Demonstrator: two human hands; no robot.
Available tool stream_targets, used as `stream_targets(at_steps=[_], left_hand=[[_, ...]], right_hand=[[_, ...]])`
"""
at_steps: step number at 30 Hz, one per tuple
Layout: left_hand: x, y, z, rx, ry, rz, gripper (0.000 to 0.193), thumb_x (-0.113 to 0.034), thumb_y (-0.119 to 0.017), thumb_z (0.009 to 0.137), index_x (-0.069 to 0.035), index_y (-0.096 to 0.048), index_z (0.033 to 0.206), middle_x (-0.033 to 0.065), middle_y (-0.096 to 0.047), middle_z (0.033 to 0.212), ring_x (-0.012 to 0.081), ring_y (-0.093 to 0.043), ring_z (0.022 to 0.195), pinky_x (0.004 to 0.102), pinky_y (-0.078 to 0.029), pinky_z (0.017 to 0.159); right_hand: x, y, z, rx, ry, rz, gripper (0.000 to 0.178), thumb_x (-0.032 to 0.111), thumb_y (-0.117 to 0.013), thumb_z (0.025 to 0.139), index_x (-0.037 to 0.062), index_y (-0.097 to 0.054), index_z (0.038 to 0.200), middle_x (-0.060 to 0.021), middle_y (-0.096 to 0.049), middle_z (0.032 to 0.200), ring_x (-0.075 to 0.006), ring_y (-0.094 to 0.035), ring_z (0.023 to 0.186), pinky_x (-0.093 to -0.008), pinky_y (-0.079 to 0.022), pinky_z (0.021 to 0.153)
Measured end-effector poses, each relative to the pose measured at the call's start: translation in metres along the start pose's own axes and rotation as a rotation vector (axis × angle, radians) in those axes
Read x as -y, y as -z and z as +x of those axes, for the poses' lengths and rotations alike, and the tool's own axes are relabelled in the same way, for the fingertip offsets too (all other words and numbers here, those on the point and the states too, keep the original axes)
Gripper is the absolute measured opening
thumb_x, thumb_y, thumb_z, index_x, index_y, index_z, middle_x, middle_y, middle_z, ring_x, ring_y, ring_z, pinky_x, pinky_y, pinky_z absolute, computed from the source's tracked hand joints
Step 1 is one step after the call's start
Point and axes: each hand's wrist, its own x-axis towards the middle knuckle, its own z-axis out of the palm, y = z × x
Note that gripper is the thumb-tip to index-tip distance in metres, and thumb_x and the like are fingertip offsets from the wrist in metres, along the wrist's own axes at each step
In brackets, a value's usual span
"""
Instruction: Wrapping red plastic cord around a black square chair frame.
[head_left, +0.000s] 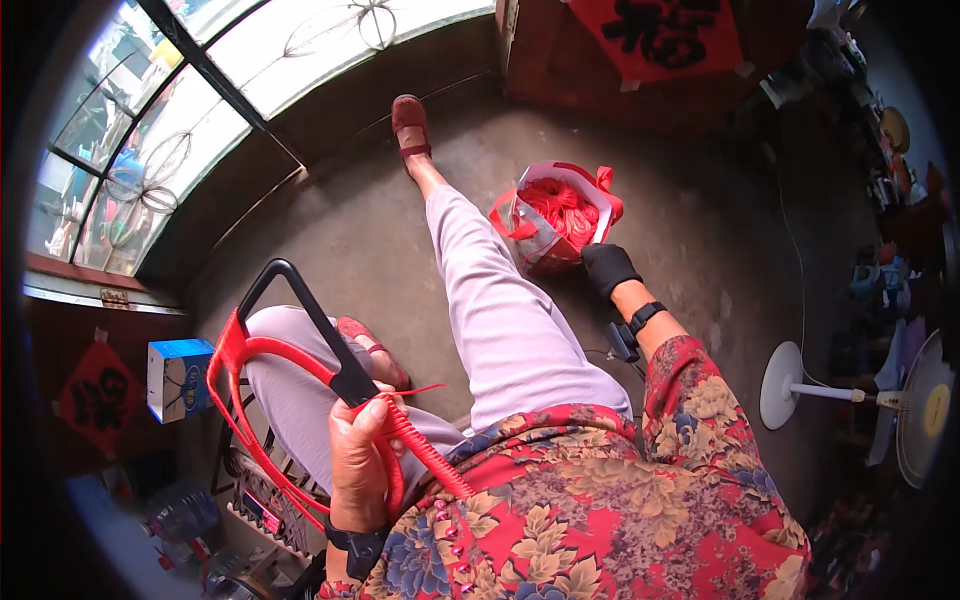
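My left hand (362,450) is closed around a black bent frame (318,325) partly wrapped in red plastic cord. A tightly coiled red section (430,452) runs from my fingers to my lap, and a thin loose end sticks out to the right. Wide red loops (262,455) hang beside my left knee. My right hand (608,270), in a black glove, is closed at the right rim of an open bag (545,245) on the floor; its fingertips are hidden. Inside the bag lies a heap of red cord (562,212).
A blue and white box (180,380) stands at the left, near plastic bottles (185,515). To the right is a white pedestal fan (785,385), with a thin cable on the floor. Glazed doors (150,150) rise at the upper left; a dark red cabinet (560,60) is at the back.
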Motion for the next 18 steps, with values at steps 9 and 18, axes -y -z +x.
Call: stream_targets(at_steps=[9,18], left_hand=[[0.003,-0.009,0.009,-0.032,0.033,0.026,0.024,-0.021,-0.070,0.083,-0.005,-0.059,0.099,0.0053,-0.061,0.078,0.0090,-0.051,0.050,0.0199,-0.041,0.042],[0.006,0.001,0.013,-0.017,0.021,0.105,0.023,-0.021,-0.064,0.087,-0.006,-0.053,0.101,0.0048,-0.058,0.076,0.0074,-0.048,0.047,0.0180,-0.040,0.038]], right_hand=[[0.020,-0.023,-0.084,-0.121,0.185,0.050,0.009,0.013,-0.052,0.080,0.0084,-0.059,0.082,-0.0156,-0.062,0.074,-0.0344,-0.063,0.073,-0.0445,-0.050,0.064],[0.022,0.015,-0.096,-0.012,-0.175,0.594,0.022,0.027,-0.058,0.087,0.0098,-0.066,0.099,-0.0153,-0.067,0.092,-0.0340,-0.064,0.089,-0.0427,-0.051,0.078]])
